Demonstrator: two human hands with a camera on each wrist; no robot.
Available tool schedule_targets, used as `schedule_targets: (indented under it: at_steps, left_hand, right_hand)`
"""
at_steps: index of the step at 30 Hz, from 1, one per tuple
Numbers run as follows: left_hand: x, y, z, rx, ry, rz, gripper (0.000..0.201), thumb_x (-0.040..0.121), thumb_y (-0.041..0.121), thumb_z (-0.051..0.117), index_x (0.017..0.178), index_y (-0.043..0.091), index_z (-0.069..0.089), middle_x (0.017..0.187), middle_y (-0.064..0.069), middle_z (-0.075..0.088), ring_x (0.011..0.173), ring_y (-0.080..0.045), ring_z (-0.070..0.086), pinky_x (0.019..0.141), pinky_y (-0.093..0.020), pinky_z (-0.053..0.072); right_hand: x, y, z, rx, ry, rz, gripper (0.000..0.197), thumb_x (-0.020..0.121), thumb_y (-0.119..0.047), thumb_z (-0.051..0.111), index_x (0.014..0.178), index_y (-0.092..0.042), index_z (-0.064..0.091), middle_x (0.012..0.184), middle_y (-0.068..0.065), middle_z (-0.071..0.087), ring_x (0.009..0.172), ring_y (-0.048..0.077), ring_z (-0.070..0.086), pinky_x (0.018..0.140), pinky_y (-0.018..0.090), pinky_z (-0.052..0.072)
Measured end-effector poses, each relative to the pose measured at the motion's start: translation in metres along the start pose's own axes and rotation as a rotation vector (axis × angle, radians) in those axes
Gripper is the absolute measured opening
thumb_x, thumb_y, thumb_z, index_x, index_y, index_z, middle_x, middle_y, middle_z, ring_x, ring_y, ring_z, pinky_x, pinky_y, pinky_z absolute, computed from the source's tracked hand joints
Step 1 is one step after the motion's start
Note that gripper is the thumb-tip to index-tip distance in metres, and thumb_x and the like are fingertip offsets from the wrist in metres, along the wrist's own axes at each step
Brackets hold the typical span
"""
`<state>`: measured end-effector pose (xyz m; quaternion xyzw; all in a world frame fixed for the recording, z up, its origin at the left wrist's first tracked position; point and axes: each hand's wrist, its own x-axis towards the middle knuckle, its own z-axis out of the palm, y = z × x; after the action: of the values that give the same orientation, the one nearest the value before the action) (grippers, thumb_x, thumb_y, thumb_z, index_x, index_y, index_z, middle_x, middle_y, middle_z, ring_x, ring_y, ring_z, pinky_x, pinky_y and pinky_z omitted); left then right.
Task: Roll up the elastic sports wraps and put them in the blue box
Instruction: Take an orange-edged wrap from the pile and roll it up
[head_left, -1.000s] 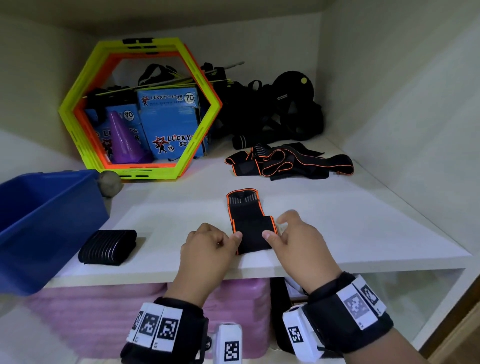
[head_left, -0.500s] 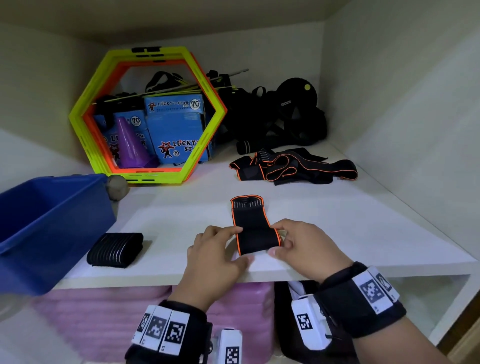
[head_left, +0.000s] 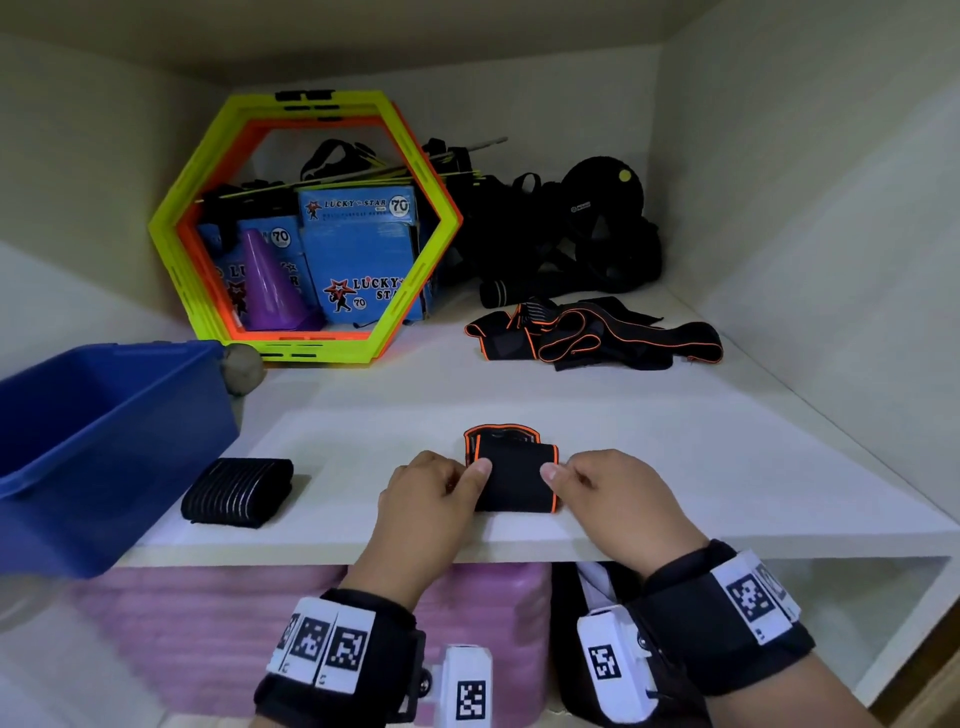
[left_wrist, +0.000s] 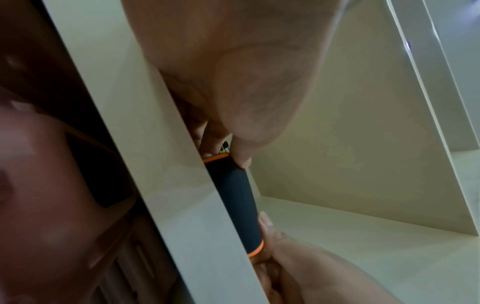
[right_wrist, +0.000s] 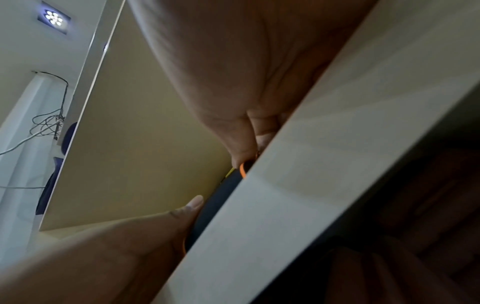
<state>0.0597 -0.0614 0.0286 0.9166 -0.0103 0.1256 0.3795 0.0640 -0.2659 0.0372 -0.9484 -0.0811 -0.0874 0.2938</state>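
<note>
A black wrap with orange trim (head_left: 514, 475) lies near the front edge of the white shelf (head_left: 675, 499), mostly rolled, with a short flat end still showing behind the roll. My left hand (head_left: 441, 486) pinches its left end and my right hand (head_left: 597, 486) pinches its right end. The left wrist view shows the roll (left_wrist: 237, 203) end-on between both hands, and the right wrist view shows the roll (right_wrist: 215, 202) behind the shelf edge. A rolled black ribbed wrap (head_left: 236, 491) lies to the left. The blue box (head_left: 78, 447) overhangs the shelf at far left. More loose orange-trimmed wraps (head_left: 592, 338) lie further back.
A yellow and orange hexagon frame (head_left: 306, 228) stands at the back with blue cartons and a purple cone (head_left: 267, 283) behind it. Black straps and gear (head_left: 571, 234) pile in the back right corner. A grey ball (head_left: 241, 366) sits beside the blue box. Pink mats (head_left: 208, 623) lie below the shelf.
The wrap has been rolled away from me: its flat length has shrunk from a long strip to a short tab. Both hands moved forward with the roll.
</note>
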Motion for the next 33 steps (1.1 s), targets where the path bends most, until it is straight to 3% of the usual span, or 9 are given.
schedule_targets:
  at_steps: [3, 5, 9, 11, 16, 20, 24, 27, 33]
  left_hand:
    - [-0.005, 0.003, 0.001, -0.134, 0.107, -0.01, 0.014, 0.092, 0.044, 0.064, 0.097, 0.03, 0.061, 0.082, 0.008, 0.068, 0.081, -0.01, 0.064, 0.073, -0.027, 0.049]
    - [-0.008, 0.003, 0.001, -0.178, 0.128, -0.012, 0.025, 0.091, 0.04, 0.068, 0.11, 0.034, 0.054, 0.082, 0.008, 0.07, 0.08, -0.004, 0.065, 0.073, -0.023, 0.049]
    - [-0.013, 0.002, -0.005, -0.175, 0.132, -0.026, 0.024, 0.092, 0.03, 0.068, 0.113, 0.029, 0.058, 0.087, 0.011, 0.071, 0.084, -0.003, 0.067, 0.074, -0.019, 0.05]
    - [-0.018, -0.001, -0.01, -0.139, 0.145, -0.026, 0.023, 0.092, 0.022, 0.066, 0.113, 0.025, 0.058, 0.088, 0.014, 0.07, 0.08, 0.004, 0.065, 0.069, -0.008, 0.045]
    - [-0.033, -0.022, -0.034, -0.054, 0.25, -0.057, 0.024, 0.091, 0.018, 0.066, 0.114, 0.02, 0.063, 0.091, 0.013, 0.069, 0.071, 0.019, 0.055, 0.064, 0.001, 0.039]
    - [-0.044, -0.04, -0.059, 0.054, 0.367, -0.073, 0.023, 0.087, 0.024, 0.072, 0.11, 0.023, 0.07, 0.097, 0.011, 0.07, 0.07, 0.006, 0.061, 0.063, -0.005, 0.037]
    - [-0.047, -0.058, -0.076, 0.131, 0.434, -0.085, 0.028, 0.086, 0.022, 0.073, 0.114, 0.022, 0.069, 0.107, 0.007, 0.068, 0.076, -0.001, 0.065, 0.071, -0.013, 0.045]
    - [-0.049, -0.065, -0.081, 0.148, 0.434, -0.093, 0.027, 0.087, 0.024, 0.069, 0.114, 0.02, 0.069, 0.108, 0.005, 0.072, 0.093, -0.011, 0.07, 0.084, -0.028, 0.055]
    - [-0.028, -0.032, -0.117, 0.307, 0.265, -0.013, 0.022, 0.089, 0.033, 0.069, 0.108, 0.021, 0.071, 0.099, 0.006, 0.071, 0.095, -0.018, 0.068, 0.075, -0.026, 0.043]
  right_hand:
    - [-0.001, -0.005, 0.003, 0.065, 0.079, 0.057, 0.038, 0.096, -0.05, 0.053, 0.076, -0.018, 0.059, 0.071, -0.004, 0.061, 0.075, 0.018, 0.06, 0.07, 0.036, 0.047]
    - [-0.002, -0.008, 0.004, 0.152, 0.119, 0.076, 0.023, 0.094, -0.045, 0.058, 0.089, -0.022, 0.058, 0.077, -0.01, 0.062, 0.081, 0.013, 0.061, 0.072, 0.032, 0.047]
    - [-0.002, -0.022, 0.009, 0.207, 0.072, 0.008, 0.009, 0.093, -0.029, 0.064, 0.091, -0.024, 0.057, 0.077, -0.014, 0.064, 0.082, 0.012, 0.063, 0.073, 0.028, 0.044]
    - [-0.003, -0.033, 0.014, 0.213, 0.041, -0.031, 0.008, 0.092, -0.024, 0.066, 0.089, -0.024, 0.058, 0.08, -0.009, 0.067, 0.083, 0.014, 0.065, 0.077, 0.031, 0.049]
    - [-0.002, -0.062, 0.034, 0.243, -0.015, -0.09, 0.004, 0.091, -0.027, 0.066, 0.093, -0.024, 0.064, 0.083, -0.009, 0.069, 0.084, 0.012, 0.066, 0.081, 0.033, 0.052]
    - [-0.002, -0.088, 0.051, 0.223, -0.084, -0.159, 0.017, 0.091, -0.033, 0.063, 0.104, -0.023, 0.066, 0.091, -0.008, 0.068, 0.086, 0.013, 0.064, 0.082, 0.037, 0.053]
    - [-0.002, -0.109, 0.064, 0.223, -0.103, -0.228, 0.024, 0.09, -0.034, 0.062, 0.112, -0.025, 0.066, 0.099, -0.008, 0.069, 0.096, 0.015, 0.064, 0.087, 0.039, 0.052]
    - [-0.004, -0.118, 0.071, 0.228, -0.112, -0.243, 0.026, 0.089, -0.037, 0.063, 0.113, -0.028, 0.065, 0.101, -0.012, 0.068, 0.099, 0.011, 0.064, 0.089, 0.038, 0.052]
    - [0.011, -0.114, 0.058, 0.341, -0.19, -0.131, 0.022, 0.088, -0.037, 0.067, 0.106, -0.026, 0.064, 0.09, -0.009, 0.068, 0.087, 0.006, 0.063, 0.084, 0.029, 0.052]
